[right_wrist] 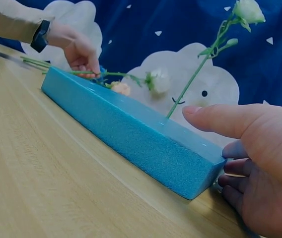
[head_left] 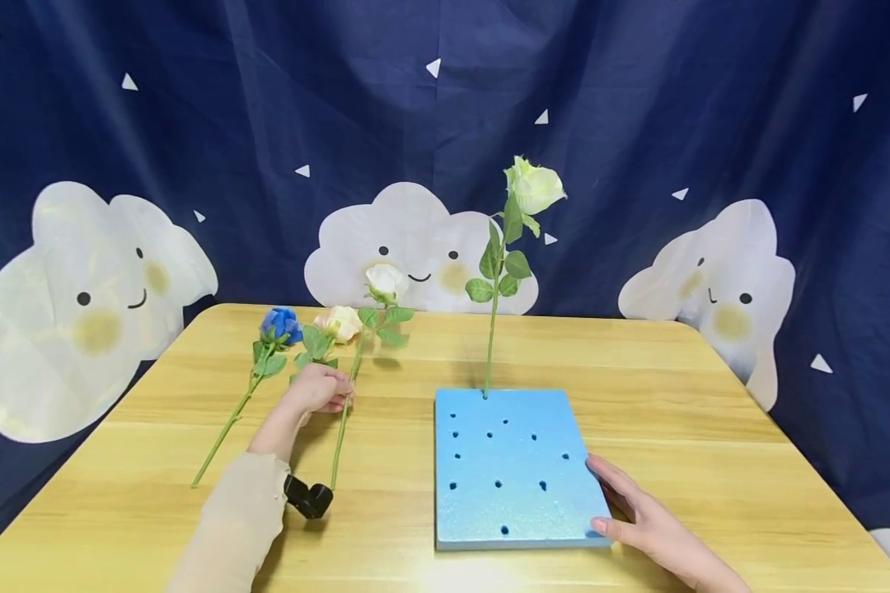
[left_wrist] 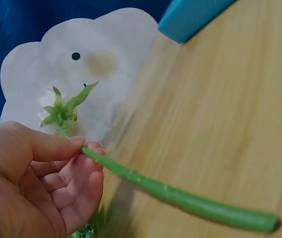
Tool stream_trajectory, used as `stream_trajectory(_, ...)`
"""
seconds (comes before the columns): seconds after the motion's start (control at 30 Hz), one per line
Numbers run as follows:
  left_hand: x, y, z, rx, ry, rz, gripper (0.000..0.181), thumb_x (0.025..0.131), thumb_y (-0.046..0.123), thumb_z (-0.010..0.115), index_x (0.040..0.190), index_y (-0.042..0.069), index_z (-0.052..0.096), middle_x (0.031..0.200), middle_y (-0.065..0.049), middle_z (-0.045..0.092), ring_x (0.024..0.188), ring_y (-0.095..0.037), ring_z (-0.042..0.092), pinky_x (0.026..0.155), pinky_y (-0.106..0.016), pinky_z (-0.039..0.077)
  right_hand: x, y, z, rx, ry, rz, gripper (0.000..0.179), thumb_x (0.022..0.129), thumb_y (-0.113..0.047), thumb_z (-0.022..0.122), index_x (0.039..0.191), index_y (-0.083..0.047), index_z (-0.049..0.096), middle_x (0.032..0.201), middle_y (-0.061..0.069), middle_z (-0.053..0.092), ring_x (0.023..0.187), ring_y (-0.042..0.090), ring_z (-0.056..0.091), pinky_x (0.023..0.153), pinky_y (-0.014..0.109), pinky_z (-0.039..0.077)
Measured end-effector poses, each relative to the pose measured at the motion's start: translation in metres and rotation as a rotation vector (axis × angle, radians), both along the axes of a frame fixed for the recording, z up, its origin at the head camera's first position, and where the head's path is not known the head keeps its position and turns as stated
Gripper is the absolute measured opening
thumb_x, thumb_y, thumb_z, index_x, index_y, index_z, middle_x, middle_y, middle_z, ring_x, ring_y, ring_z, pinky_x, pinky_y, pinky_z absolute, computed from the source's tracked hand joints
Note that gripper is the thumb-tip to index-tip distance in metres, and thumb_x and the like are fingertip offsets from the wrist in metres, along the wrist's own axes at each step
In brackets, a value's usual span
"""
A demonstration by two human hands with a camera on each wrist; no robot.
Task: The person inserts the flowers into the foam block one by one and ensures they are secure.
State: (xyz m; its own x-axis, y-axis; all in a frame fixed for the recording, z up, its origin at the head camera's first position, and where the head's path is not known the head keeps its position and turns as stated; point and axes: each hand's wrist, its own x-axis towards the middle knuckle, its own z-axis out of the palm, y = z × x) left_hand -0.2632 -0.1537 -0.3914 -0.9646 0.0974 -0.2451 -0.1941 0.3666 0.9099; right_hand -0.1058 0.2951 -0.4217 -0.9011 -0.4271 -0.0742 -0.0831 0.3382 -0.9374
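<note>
A white rose (head_left: 386,282) with a long green stem (left_wrist: 176,194) is pinched between the thumb and fingers of my left hand (head_left: 322,389); in the left wrist view the stem's cut end points right. My right hand (head_left: 641,512) rests at the right edge of a blue foam block (head_left: 519,494), thumb near its top and the other fingers along its side. The block lies flat and has several holes. A pale green-white rose (head_left: 536,186) stands upright in a hole at the block's far edge.
To the left a blue rose (head_left: 282,326) lies on the wooden table (head_left: 386,527), its stem toward the near left. A cream-pink rose (head_left: 341,324) lies just beyond my left hand. Behind the table hangs a dark blue curtain (head_left: 593,99) with white clouds.
</note>
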Motion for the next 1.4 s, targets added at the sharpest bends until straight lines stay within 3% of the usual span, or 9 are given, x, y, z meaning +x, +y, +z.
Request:
stream_trajectory(0.3, 0.002, 0.011, 0.011, 0.141, 0.095, 0.032, 0.037, 0.09, 0.001, 0.056, 0.119, -0.019, 0.048, 0.086, -0.014, 0.066, 0.067, -0.01, 0.062, 0.068, -0.028, 0.055, 0.002, 0.005, 0.002, 0.007, -0.025, -0.003, 0.067, 0.095, -0.012, 0.053, 0.147, 0.002, 0.013, 0.149, 0.03, 0.003, 0.115, -0.023, 0.022, 0.093, 0.003, 0.024)
stream_trajectory(0.53, 0.004, 0.024, 0.02, 0.234, 0.179, 0.034, 0.028, 0.089, 0.001, 0.058, 0.111, -0.016, 0.056, 0.083, -0.013, 0.067, 0.069, -0.012, 0.065, 0.063, -0.023, 0.055, 0.004, 0.007, 0.002, 0.0, -0.064, 0.005, 0.068, 0.095, -0.013, 0.053, 0.147, 0.001, 0.011, 0.149, 0.03, 0.0, 0.116, -0.02, 0.021, 0.092, 0.003, 0.024)
stream_trajectory(0.67, 0.006, 0.032, 0.028, 0.266, 0.222, 0.013, 0.026, 0.088, 0.001, 0.06, 0.108, -0.016, 0.058, 0.084, -0.016, 0.068, 0.069, -0.015, 0.066, 0.067, -0.028, 0.055, 0.004, 0.007, 0.0, -0.008, -0.081, 0.008, 0.069, 0.095, -0.013, 0.053, 0.147, 0.002, 0.009, 0.149, 0.031, -0.001, 0.114, -0.022, 0.022, 0.092, 0.003, 0.024)
stream_trajectory(1.07, 0.013, 0.052, 0.051, 0.323, 0.302, -0.032, 0.023, 0.088, 0.003, 0.061, 0.104, -0.014, 0.061, 0.083, -0.014, 0.068, 0.07, -0.012, 0.066, 0.071, -0.031, 0.055, 0.002, 0.004, 0.001, 0.018, -0.045, -0.003, 0.069, 0.095, -0.014, 0.054, 0.147, 0.002, 0.012, 0.149, 0.031, 0.003, 0.113, -0.024, 0.022, 0.092, 0.002, 0.024)
stream_trajectory(1.4, 0.016, 0.072, 0.062, 0.324, 0.372, -0.064, 0.022, 0.088, 0.003, 0.062, 0.102, -0.014, 0.062, 0.083, -0.012, 0.069, 0.072, -0.011, 0.065, 0.071, -0.03, 0.055, 0.001, 0.001, 0.002, -0.004, -0.042, 0.018, 0.068, 0.095, -0.013, 0.053, 0.146, 0.003, 0.011, 0.148, 0.031, 0.001, 0.114, -0.024, 0.022, 0.092, 0.002, 0.023)
